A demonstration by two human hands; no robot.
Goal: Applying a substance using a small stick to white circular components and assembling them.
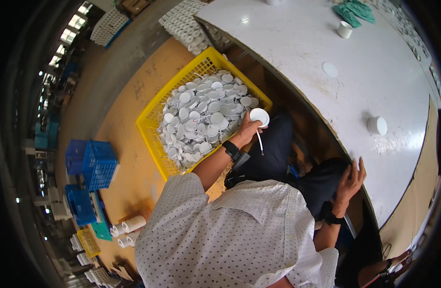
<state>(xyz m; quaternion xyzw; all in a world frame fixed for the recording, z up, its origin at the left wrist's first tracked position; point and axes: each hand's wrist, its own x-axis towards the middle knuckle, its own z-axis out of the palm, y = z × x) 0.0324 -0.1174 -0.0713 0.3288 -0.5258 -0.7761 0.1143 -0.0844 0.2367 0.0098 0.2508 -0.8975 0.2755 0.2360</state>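
Left hand (pixel 247 130) grips white disc (pixel 259 116)—right hand (pixel 350 184) apart

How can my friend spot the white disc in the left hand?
Find the yellow basket heaped with white discs. Near its right corner, the left hand holds one disc. Unlike those in the basket, it's held up, its wire dangling.

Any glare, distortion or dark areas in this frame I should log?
Head view: the rim falls to black, and the edge of the white table bows; head view: pale glare spots sit on that table, and the windows look washed out against a dim background; head view: the left hand and the white round piece it holds read fairly clearly.
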